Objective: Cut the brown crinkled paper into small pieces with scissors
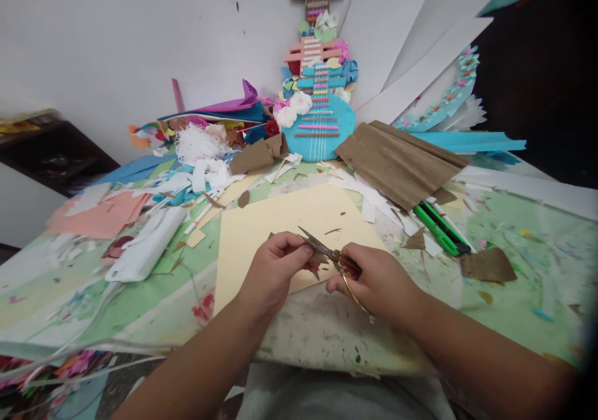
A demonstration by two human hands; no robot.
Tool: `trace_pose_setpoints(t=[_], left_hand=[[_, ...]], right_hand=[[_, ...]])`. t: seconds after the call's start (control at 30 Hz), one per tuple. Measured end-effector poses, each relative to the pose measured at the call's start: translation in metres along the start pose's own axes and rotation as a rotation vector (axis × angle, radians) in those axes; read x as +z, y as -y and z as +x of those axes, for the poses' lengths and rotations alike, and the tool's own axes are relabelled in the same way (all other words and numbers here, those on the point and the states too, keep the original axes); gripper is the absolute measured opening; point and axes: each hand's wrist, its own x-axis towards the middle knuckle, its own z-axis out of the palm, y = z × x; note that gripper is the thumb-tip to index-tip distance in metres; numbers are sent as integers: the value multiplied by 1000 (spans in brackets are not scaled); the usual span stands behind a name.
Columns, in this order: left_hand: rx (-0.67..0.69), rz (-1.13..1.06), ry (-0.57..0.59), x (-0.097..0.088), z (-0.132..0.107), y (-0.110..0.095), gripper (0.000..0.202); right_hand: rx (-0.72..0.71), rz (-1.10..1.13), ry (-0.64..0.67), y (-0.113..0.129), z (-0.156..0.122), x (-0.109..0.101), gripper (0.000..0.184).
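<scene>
My left hand (283,261) pinches a small piece of brown paper (318,258) above a cream sheet of paper (261,214). In my right hand (374,276) is a pair of scissors (322,245) with gold-coloured handles. The blades point up and left, slightly apart, right beside my left fingertips. How much of the brown piece lies between the blades cannot be made out. Brown snippets (332,230) lie scattered on the cream sheet. My left fingers hide most of the piece they hold.
A green box cutter (439,227) lies to the right, near a folded brown paper sheet (402,164). A white power strip (147,243) is at left. Paper guitars, including a blue one (343,121), lean against the wall behind paper scraps.
</scene>
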Motion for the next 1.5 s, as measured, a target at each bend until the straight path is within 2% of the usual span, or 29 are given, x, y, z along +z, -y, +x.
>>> trace_pose_setpoints(t=[0.23, 0.33, 0.47, 0.6, 0.77, 1.03, 1.27, 1.5], left_hand=[[14, -11, 9, 0, 0, 0, 11], [-1, 22, -7, -1, 1, 0, 9], [-19, 148, -22, -1, 4, 4, 9], [-9, 301, 2, 0, 6, 9, 11], [0, 483, 38, 0, 4, 8, 20], [12, 454, 73, -2, 4, 10, 26], [11, 512, 176, 3, 3, 9, 25], [21, 596, 162, 4, 0, 13, 33]], right_hand=[[4, 87, -20, -7, 0, 1, 37], [6, 348, -54, -8, -1, 0, 34], [22, 808, -13, -4, 1, 0, 23], [20, 993, -25, -1, 7, 7, 12], [41, 986, -48, -1, 9, 12, 13], [137, 908, -94, -2, 12, 12, 18], [124, 974, 33, 0, 14, 8, 15], [92, 967, 87, -4, 17, 18, 16]])
